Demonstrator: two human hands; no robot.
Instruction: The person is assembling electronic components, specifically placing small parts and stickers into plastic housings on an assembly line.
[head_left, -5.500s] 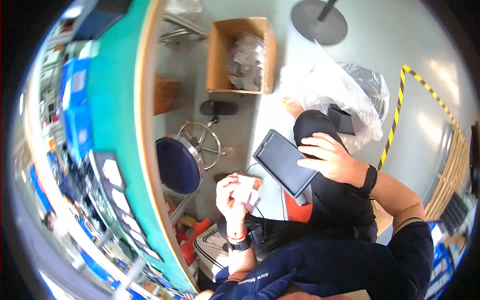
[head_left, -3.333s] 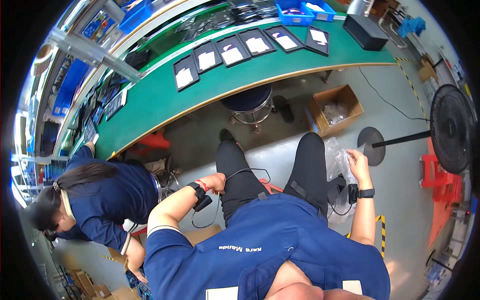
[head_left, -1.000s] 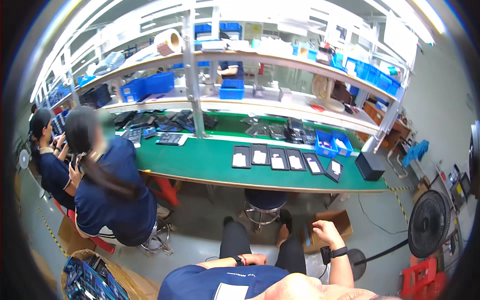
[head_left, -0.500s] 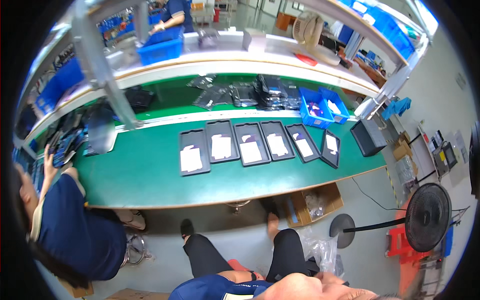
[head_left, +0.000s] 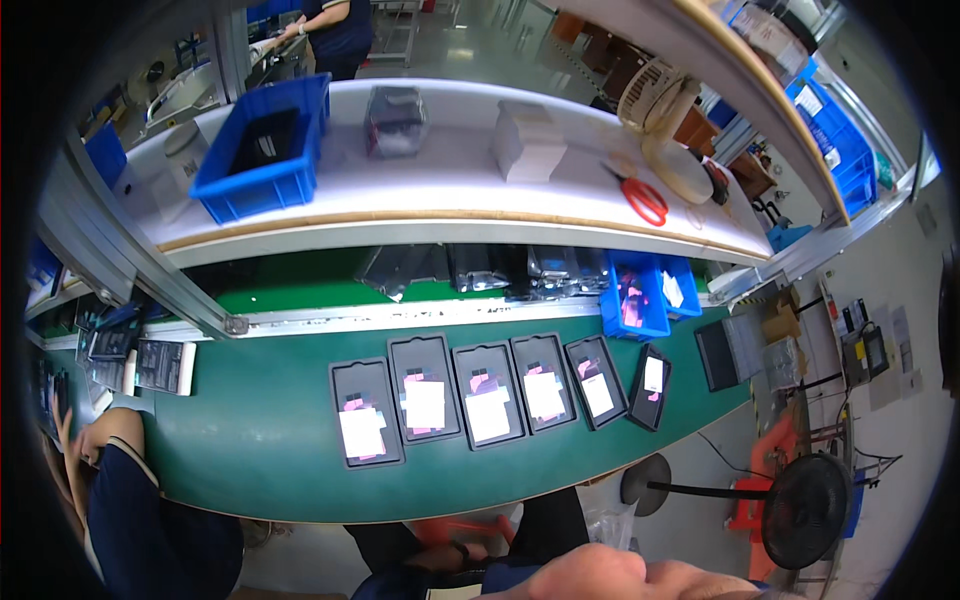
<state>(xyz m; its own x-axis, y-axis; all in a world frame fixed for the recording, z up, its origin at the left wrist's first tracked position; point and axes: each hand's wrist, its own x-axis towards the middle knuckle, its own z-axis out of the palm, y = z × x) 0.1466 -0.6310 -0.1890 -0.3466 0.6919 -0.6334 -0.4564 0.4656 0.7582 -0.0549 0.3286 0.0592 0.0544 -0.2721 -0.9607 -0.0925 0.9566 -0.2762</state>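
Only part of my left hand [head_left: 478, 551] shows, low in front of my body below the bench edge, with a black band on its wrist. Its fingers are hidden, and I cannot make out anything in it. My right hand is not in view. On the green bench [head_left: 250, 420] ahead stands a row of several shallow black trays [head_left: 428, 350]. Each tray holds a white sheet [head_left: 489, 414] with pinkish-purple pieces about it. The rightmost tray [head_left: 645, 408] is smaller and tilted in the row. Neither hand touches the trays.
Blue bins [head_left: 638, 322] stand behind the trays, beside black bags [head_left: 480, 270]. The shelf above bears a blue crate [head_left: 262, 200], a white block [head_left: 530, 145] and red scissors [head_left: 642, 200]. A co-worker [head_left: 140, 530] sits at left; a black fan [head_left: 806, 510] stands right.
My view has tilted up and shifted, so the bench and trays sit lower and more of the shelf shows. The trays keep their arrangement. My left hand stays low below the bench.
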